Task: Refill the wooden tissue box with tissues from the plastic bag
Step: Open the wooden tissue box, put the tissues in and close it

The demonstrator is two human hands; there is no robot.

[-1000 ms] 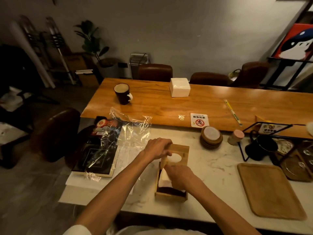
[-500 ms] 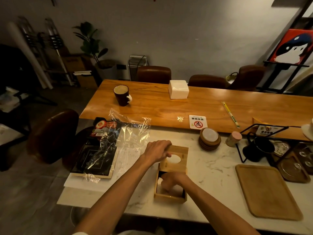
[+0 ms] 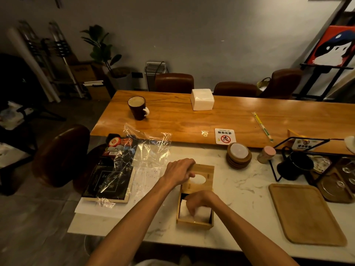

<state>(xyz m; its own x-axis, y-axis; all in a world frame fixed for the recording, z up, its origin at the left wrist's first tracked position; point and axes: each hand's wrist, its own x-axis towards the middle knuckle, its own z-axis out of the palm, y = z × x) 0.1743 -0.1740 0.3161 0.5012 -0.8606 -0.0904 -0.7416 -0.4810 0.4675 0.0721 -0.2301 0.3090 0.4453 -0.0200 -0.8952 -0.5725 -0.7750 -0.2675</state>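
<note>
Wooden tissue box (image 3: 195, 224) on the marble counter (image 3: 242, 200). Right hand (image 3: 199, 201) inside it, fingers curled onto the white tissues (image 3: 204, 213). Left hand (image 3: 179, 172) grips the oval-holed lid (image 3: 201, 176) at the box's far end. Beyond, left: crumpled plastic bag (image 3: 148, 150).

A café-like room: long wooden table (image 3: 172, 120) with no-smoking sign (image 3: 225, 136), stacked coasters (image 3: 238, 157), serving tray (image 3: 305, 214), leather chairs (image 3: 173, 83).

head-worn view, forward-down, hands (image 3: 192, 189) close
</note>
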